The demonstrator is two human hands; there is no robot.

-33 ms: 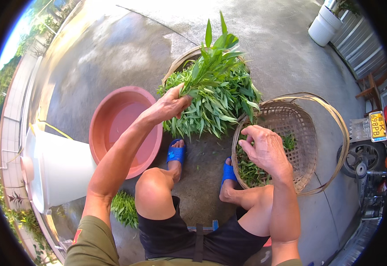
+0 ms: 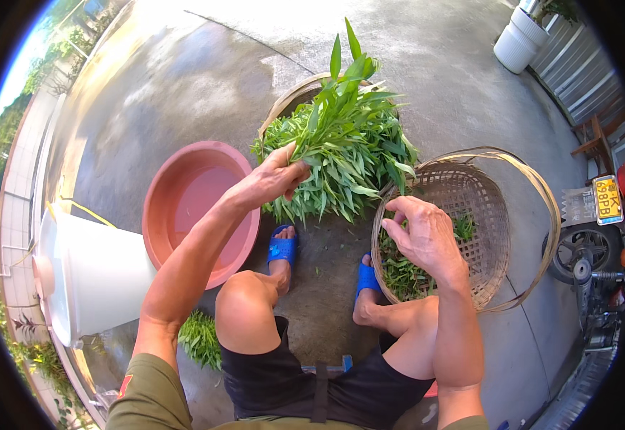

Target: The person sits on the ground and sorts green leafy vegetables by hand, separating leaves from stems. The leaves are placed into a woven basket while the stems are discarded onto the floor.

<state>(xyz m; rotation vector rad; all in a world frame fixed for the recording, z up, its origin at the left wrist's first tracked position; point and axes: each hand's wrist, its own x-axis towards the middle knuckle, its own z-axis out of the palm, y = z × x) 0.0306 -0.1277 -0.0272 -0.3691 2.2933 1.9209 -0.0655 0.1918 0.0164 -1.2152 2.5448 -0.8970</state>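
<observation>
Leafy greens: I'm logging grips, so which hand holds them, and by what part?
The left hand grips a bunch of leafy greens by its stem end, leaves fanning upward. The right hand hovers over the woven basket; whether it pinches anything cannot be told.

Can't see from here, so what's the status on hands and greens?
Left hand gripping bunch of leafy greens. Right hand empty, over woven basket. Pink basin beside; nothing blocking.

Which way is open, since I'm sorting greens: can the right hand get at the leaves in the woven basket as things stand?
Probably yes. The right hand hovers just above the basket, empty, and the leaves lie uncovered right under it. The left hand and its bunch stay off to the side.
</observation>
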